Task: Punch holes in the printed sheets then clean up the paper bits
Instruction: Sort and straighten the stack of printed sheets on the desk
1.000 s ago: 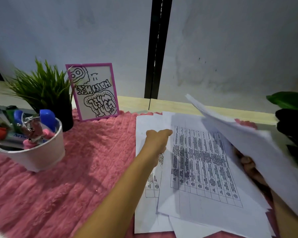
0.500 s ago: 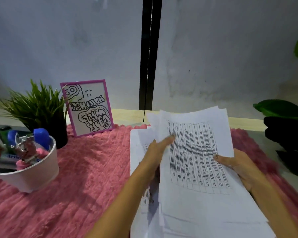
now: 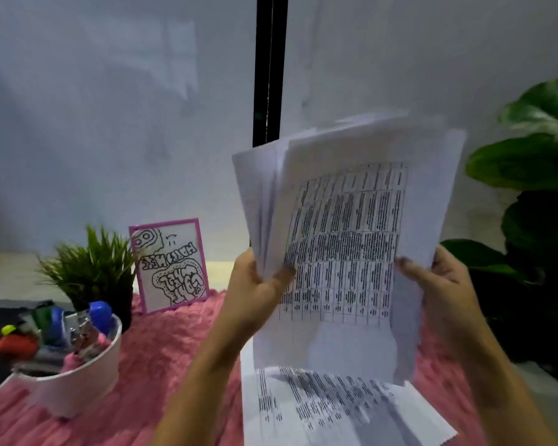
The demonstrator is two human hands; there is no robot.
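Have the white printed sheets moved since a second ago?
Yes: white printed sheets rose upright off the pink fluffy mat, gripped by left hand and right hand.

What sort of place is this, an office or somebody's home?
Probably a personal desk or study corner; whether at home or in an office I cannot tell. Clues: printed sheets, a white tub of stationery, and a framed doodle beside a small potted plant.

Upright, unevenly fanned stack of printed sheets (image 3: 345,239), tables facing the viewer; further loose sheets (image 3: 319,410) flat on the pink mat (image 3: 161,349) below.
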